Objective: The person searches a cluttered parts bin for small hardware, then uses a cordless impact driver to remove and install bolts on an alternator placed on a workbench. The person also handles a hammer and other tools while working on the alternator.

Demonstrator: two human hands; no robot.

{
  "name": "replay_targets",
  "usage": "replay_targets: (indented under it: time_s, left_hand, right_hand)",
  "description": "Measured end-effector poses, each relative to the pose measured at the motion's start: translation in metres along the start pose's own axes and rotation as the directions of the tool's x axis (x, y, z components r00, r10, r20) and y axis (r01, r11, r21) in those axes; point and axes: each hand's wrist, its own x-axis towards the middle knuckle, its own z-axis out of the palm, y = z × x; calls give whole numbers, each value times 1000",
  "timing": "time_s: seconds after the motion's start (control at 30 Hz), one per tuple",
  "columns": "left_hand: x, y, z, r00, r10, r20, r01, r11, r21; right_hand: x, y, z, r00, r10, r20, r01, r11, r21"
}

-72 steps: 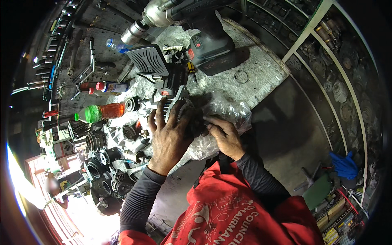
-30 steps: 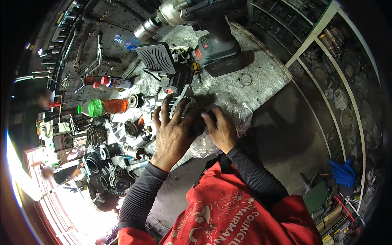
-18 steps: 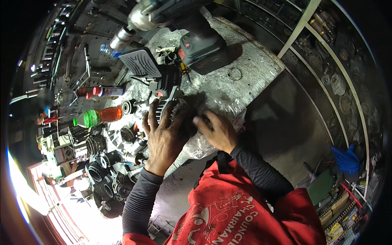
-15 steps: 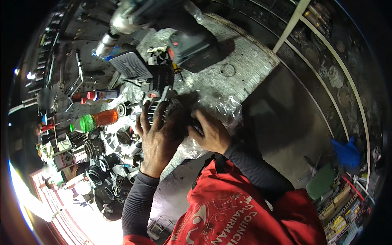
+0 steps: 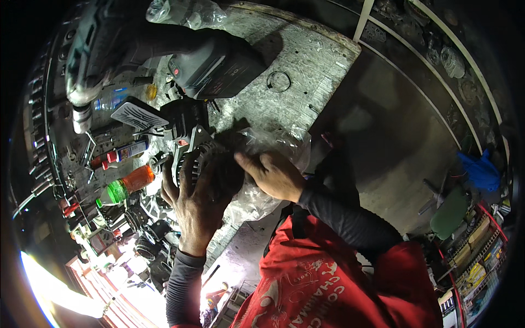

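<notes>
A metal alternator (image 5: 204, 154) with a slotted, ribbed housing lies on the workbench in front of me. My left hand (image 5: 199, 205) is wrapped over its near left side, fingers curled onto the ribs. Its right part is dark and deep in shadow. Against that dark side my right hand (image 5: 277, 176) rests with its fingers bent and close together. Whatever lies between those fingertips is hidden. Crumpled clear plastic (image 5: 276, 143) spreads under and behind the right hand. Just beyond the alternator sits a black block (image 5: 186, 116), with a grey patterned plate (image 5: 139, 115) beside it.
A large black cordless power tool (image 5: 221, 63) looms at the upper left. A thin ring (image 5: 278, 82) lies on the worn bench top (image 5: 311, 60). Left are an orange bottle with a green end (image 5: 128, 184), a small can (image 5: 131, 150) and several machine parts. Metal racks stand at the right.
My view has shifted, so the bench and tool appear farther left. My right hand has turned slightly, showing more of its back, and its fingers look closer together. The left hand stays on the alternator.
</notes>
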Motion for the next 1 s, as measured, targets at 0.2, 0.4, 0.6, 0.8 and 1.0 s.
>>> replay_targets:
  time_s: [0.2, 0.4, 0.6, 0.8, 1.0]
  left_hand:
    - [2, 0, 2, 994, 9, 108, -10, 1000, 15]
    - [-1, -1, 0, 999, -23, 44, 22, 999, 31]
    - [-3, -5, 4, 999, 35, 29, -36, 999, 35]
    - [-3, -6, 6, 996, 89, 12, -90, 994, 61]
    - [-4, -6, 8, 994, 105, -23, -103, 993, 62]
  right_hand:
    - [4, 9, 21, 805, -511, -301, 469, 859, -205]
    - [5, 32, 11, 936, -317, -153, 319, 948, -9]
    - [-3, 36, 20, 808, -555, -198, 555, 830, -63]
    - [10, 32, 27, 671, -718, -188, 614, 679, -403]
    - [14, 17, 19, 956, -283, -72, 270, 951, -150]
